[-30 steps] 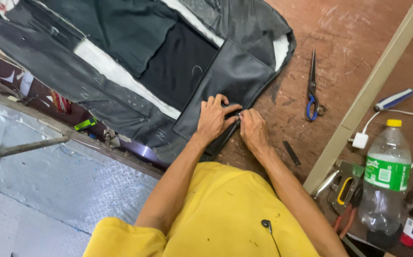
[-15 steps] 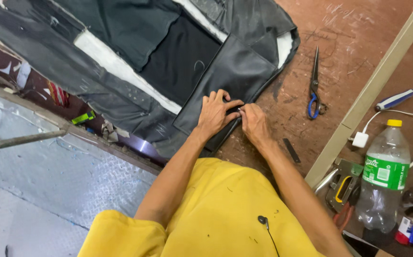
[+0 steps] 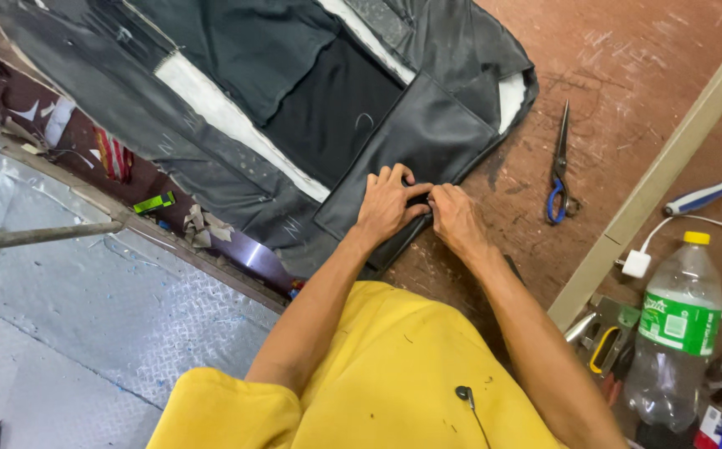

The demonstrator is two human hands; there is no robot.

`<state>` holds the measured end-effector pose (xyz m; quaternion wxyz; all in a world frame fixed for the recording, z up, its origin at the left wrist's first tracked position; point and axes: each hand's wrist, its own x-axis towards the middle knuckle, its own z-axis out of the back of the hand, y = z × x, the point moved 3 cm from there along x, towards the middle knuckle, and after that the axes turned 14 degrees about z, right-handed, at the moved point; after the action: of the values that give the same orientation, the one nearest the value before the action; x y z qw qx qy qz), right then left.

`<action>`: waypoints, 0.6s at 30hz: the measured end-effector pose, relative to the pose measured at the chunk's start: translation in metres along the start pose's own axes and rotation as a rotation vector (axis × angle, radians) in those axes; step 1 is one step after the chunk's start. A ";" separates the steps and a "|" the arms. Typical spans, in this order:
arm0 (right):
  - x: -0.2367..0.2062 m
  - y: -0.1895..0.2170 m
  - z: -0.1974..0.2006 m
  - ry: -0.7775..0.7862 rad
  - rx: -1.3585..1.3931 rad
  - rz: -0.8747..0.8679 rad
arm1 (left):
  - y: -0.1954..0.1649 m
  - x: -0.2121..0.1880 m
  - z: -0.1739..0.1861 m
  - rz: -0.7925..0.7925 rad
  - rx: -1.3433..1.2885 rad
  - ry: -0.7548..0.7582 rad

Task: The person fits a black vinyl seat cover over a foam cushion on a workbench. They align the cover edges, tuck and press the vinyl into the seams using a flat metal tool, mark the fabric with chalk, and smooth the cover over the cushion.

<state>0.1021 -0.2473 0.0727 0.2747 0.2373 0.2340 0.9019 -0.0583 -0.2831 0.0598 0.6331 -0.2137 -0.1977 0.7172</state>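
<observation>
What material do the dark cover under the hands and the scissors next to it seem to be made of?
The dark cover looks like black synthetic leather: a smooth, faintly shiny, creased surface with white padding at its edges; real leather is possible. The left hand and right hand press its edge. The scissors appear to have dull metal blades and blue plastic handles.

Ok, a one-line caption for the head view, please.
Left hand and right hand pinch the edge of a black leather cover on a brown worktable, scissors lying nearby.
</observation>
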 end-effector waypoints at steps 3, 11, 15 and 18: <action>-0.003 -0.007 -0.005 0.106 -0.021 -0.046 | 0.000 -0.001 0.001 0.012 -0.017 0.014; 0.003 -0.007 -0.015 0.181 -0.010 0.019 | -0.005 -0.009 0.022 -0.007 0.050 -0.013; 0.005 -0.002 -0.016 0.119 -0.067 0.018 | -0.012 -0.018 0.035 0.028 0.102 -0.056; 0.005 -0.004 -0.013 0.140 -0.099 -0.041 | -0.016 -0.023 0.040 -0.004 0.095 -0.090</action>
<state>0.0930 -0.2449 0.0613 0.2875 0.1550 0.2127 0.9209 -0.0654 -0.3043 0.1033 0.6345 -0.1506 -0.1920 0.7334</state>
